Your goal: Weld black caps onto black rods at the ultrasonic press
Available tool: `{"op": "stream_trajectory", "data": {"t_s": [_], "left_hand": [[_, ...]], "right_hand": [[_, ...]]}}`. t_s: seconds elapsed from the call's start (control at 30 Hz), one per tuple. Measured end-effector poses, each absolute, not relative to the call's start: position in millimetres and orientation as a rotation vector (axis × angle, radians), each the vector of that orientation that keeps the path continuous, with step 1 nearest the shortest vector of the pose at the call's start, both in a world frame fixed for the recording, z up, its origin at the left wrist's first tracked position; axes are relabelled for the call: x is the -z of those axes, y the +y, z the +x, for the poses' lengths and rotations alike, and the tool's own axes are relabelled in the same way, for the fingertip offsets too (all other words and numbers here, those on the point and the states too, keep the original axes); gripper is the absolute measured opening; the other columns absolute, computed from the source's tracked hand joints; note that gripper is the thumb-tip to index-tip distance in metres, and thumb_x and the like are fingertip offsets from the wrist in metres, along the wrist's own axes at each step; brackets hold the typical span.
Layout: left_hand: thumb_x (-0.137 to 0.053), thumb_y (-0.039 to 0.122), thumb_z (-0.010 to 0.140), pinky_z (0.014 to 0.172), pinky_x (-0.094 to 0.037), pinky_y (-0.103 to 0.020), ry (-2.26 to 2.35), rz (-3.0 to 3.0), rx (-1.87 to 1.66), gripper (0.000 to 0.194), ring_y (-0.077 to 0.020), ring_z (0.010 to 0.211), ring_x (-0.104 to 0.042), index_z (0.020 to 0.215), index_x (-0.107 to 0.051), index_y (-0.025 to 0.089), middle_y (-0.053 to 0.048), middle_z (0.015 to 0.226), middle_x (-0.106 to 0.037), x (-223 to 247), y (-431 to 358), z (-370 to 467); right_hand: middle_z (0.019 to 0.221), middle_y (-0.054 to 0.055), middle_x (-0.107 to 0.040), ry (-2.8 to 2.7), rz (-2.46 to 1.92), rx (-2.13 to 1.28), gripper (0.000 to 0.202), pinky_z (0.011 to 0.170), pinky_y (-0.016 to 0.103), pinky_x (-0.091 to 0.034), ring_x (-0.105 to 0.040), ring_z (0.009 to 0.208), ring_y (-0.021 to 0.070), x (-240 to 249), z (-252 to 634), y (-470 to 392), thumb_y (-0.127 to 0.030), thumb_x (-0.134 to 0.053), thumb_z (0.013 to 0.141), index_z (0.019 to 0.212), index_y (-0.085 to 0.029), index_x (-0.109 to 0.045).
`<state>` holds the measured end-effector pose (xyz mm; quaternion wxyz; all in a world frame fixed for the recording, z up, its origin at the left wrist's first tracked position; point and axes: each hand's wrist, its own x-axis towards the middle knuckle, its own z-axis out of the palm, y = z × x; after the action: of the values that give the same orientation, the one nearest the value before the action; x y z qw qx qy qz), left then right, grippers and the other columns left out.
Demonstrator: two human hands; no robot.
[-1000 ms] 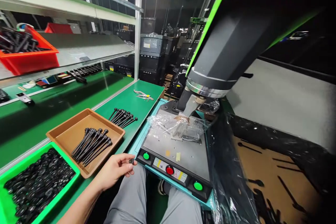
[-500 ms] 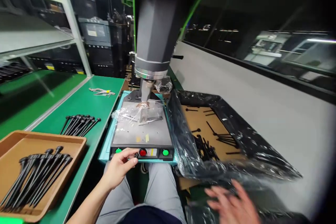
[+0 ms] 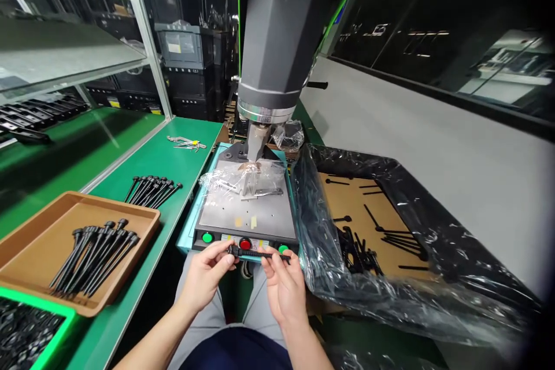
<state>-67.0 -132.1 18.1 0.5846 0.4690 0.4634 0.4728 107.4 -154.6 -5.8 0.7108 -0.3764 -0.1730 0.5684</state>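
Black ribbed rod (image 3: 254, 253), now btwn both hands, held level at the machine's button panel (image 3: 264, 243).
R hand (image 3: 285, 289), out past the lined box ½ sec ago, now pinches the thin end; L hand (image 3: 203, 274) grips the headed end, so I'd say two-handed work on this pc is on. Can't tell if L's got a separate bit too. Brown tray (image 3: 56, 237) on table (image 3: 151, 153): bunch of headed rods (image 3: 95, 257). Green bin (image 3: 43, 303): full of small blk parts (image 3: 21, 332). Plastic-lined box (image 3: 318, 243): loose blk pcs (image 3: 359, 255), some scattered.
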Motion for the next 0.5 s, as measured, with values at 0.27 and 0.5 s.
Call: {"op": "stream_trajectory", "data": {"t_s": [0.27,0.5], "left_hand": [[-0.067,0.036,0.078,0.075,-0.054,-0.034,1.104,1.292,-0.970,0.033,-0.0180,0.077,-0.064,0.107,-0.069,0.021,-0.005,0.094,-0.066,-17.7,-123.2,-75.6],[-0.064,0.034,0.081,0.081,-0.047,-0.033,1.046,1.573,-0.822,0.029,-0.0188,0.083,-0.057,0.108,-0.070,0.024,-0.002,0.074,-0.061,-24.8,-120.6,-69.5]], "right_hand": [[0.081,0.002,-0.065,-1.259,-1.278,-1.282,0.015,0.070,0.029,-0.045,-0.061,0.079,0.0188,22.8,158.4,-151.7,-0.030,-0.069,0.079,0.085,-0.020,-0.061],[0.082,0.001,-0.064,-1.830,-1.226,-1.194,0.021,0.068,0.027,-0.042,-0.058,0.072,0.0155,-2.7,149.7,-144.4,-0.022,-0.046,0.091,0.099,-0.024,-0.066]]}}
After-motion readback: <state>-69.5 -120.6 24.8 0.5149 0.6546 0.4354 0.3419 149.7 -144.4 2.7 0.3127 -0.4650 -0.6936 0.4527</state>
